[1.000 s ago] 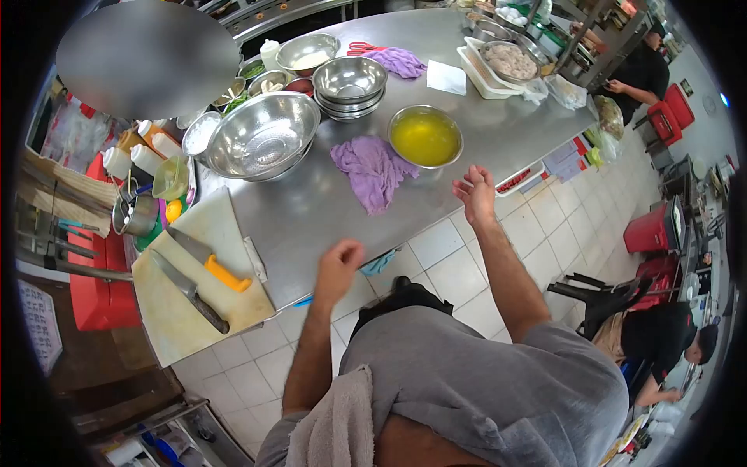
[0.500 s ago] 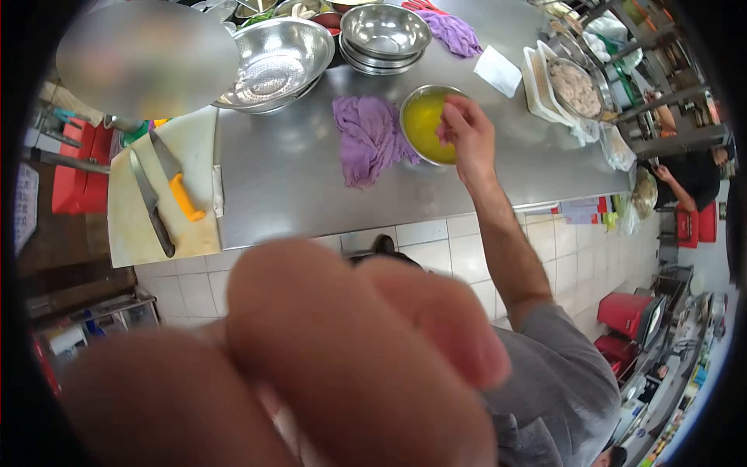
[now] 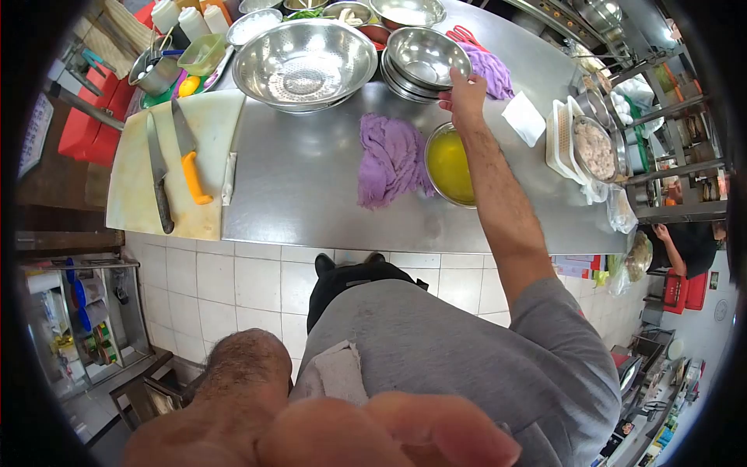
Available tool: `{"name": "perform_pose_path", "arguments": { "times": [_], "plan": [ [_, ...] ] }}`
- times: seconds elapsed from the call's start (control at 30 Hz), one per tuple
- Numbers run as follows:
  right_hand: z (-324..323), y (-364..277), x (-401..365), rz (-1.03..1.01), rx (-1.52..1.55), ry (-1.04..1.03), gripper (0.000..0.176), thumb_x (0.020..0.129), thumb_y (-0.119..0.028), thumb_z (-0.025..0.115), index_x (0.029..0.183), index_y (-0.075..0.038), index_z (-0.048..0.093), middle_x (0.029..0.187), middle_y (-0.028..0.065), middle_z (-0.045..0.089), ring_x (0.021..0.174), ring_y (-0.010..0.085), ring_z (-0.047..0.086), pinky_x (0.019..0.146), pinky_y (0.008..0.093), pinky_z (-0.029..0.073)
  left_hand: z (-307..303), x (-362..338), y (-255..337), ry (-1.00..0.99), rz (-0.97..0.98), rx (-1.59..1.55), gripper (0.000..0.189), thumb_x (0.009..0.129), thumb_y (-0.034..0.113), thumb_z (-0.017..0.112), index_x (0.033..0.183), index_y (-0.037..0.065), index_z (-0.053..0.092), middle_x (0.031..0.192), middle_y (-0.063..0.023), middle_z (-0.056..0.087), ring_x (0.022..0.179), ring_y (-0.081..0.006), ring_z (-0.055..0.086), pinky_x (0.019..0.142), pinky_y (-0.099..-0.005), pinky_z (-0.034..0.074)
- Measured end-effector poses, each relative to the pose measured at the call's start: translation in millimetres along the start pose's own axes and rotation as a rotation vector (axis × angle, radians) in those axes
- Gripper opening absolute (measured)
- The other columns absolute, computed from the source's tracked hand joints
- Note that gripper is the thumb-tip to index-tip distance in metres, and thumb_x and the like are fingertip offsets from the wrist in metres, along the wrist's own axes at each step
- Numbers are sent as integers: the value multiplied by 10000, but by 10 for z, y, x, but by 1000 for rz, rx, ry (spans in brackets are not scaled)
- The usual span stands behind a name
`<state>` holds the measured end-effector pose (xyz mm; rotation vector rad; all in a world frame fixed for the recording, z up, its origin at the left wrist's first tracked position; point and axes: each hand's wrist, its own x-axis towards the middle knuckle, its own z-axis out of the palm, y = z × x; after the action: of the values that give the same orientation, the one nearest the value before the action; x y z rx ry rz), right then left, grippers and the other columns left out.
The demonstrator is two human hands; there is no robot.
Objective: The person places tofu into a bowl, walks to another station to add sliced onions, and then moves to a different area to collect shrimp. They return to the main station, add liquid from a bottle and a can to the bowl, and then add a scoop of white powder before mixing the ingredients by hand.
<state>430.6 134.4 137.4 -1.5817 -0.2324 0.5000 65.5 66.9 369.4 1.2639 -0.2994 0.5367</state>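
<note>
My right hand is at the near right rim of the top steel mixing bowl, thumb inside the rim and fingers outside, closed on it. This bowl sits on a stack of similar steel bowls. Under my right forearm stands a bowl of yellow liquid, partly covered by the arm. A crumpled purple cloth lies to its left. My left hand is raised very close to the camera at the bottom edge, blurred and cut off; whether it holds anything is hidden.
A perforated steel colander stands left of the stack. Two knives lie on a white cutting board. To the right are a white paper and a bowl of pale raw meat. Another person is at far right.
My right hand has moved from above the yellow liquid to the stack and taken hold of the top bowl's rim. My left hand has dropped lower in view, uncovering the floor and my shirt.
</note>
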Motion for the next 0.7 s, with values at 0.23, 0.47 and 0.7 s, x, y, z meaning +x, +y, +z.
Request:
{"name": "perform_pose_path", "arguments": {
  "times": [0.23,0.47,0.7],
  "plan": [
    [-37,73,387,-4,-60,71,288,722,21,514,984,52,398,675,143,542,455,195,543,325,282,414,-102,-69,24,1,32,0,536,815,466,492,1163,69,404,1174,-95,386,1062,-225,403,934,-455,285],
    [-396,-634,-256,-175,-169,-136,279,688,31,521,952,21,429,587,102,505,361,140,436,317,261,328,-919,-308,-364,354,162,115,661,801,512,492,1253,47,364,1283,-117,367,1133,-244,382,973,-464,255],
    [103,-134,-1565,36,-457,-591,321,733,-44,570,1040,0,486,669,57,505,418,115,498,345,243,399,-1826,-925,-1630,772,-712,-109,596,857,312,561,1307,14,309,1179,-121,480,1033,-203,491,852,-335,425]
  ]
}}
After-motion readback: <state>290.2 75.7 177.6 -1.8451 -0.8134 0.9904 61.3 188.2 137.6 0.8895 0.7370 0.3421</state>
